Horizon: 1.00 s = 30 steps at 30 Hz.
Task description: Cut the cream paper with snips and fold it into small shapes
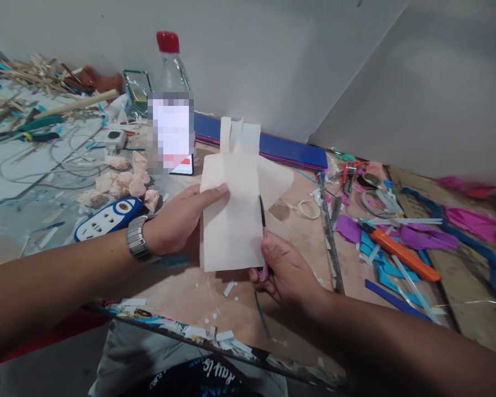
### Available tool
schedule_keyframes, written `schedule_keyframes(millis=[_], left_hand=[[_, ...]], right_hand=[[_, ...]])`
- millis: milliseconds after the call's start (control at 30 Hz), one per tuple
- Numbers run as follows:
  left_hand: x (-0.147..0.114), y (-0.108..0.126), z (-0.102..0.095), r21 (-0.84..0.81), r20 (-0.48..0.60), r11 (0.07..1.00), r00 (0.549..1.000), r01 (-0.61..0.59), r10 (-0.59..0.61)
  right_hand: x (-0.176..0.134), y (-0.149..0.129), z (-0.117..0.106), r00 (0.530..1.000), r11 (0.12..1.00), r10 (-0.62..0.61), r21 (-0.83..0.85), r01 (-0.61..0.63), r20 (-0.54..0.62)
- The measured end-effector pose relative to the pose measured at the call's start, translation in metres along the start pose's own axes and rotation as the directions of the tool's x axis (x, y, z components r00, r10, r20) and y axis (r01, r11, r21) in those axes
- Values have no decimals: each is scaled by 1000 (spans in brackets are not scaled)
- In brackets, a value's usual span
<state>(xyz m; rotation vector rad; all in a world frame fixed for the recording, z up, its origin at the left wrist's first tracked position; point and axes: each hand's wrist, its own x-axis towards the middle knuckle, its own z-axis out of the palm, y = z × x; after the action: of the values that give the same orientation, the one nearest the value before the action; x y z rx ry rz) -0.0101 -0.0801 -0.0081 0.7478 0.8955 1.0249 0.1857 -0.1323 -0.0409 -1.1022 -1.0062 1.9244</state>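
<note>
A cream sheet of paper (235, 220), apparently in layers, is held up over the table's middle. My left hand (179, 218) pinches its left edge, thumb lying on the front face. My right hand (287, 264) is closed round the pink handles of a pair of scissors (264, 270). One dark blade shows along the paper's right edge; the other blade is hidden. Behind the held sheet, more cream paper (279, 176) lies on the table, and upright strips (248, 137) stick up past its top.
At the left are a blue-and-white power strip (109, 218), crumpled peach pieces (122, 184), and a phone (171, 135) leaning on a red-capped bottle (172, 66). Tape rolls (308, 209) and an orange-handled cutter (405, 255) lie at the right. Paper scraps (229, 288) litter the front.
</note>
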Motion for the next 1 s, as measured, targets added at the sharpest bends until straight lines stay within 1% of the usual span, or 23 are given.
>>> schedule_keyframes(millis=[167,300,367,533,667,833,933,1000], left_hand=[[4,6,-3,-102,40,995,999,4,0],[10,7,-7,-118,-25,993,1000,4,-7],[10,6,-7,-103,-35,995,999,1,-5],[6,3,-3,-107,-15,994,1000,3,-5],[4,1,-1,-111,-35,994,999,-14,10],[4,-1,0,-107,-46,993,998,-42,38],[4,0,2,-120,-60,991,997,-63,56],[3,0,3,-126,-79,990,996,-57,47]], right_hand=[[-2,-1,-1,999,998,-21,-64,24,49],[-2,-2,-1,990,996,-34,-79,45,133],[-1,-3,0,989,996,-34,-81,47,146],[-1,1,1,994,997,-71,-29,73,78],[-1,4,1,993,993,-119,-9,119,22],[0,2,2,994,995,-96,40,94,54],[0,1,3,995,996,-91,20,90,49],[0,1,2,995,996,-92,1,92,41]])
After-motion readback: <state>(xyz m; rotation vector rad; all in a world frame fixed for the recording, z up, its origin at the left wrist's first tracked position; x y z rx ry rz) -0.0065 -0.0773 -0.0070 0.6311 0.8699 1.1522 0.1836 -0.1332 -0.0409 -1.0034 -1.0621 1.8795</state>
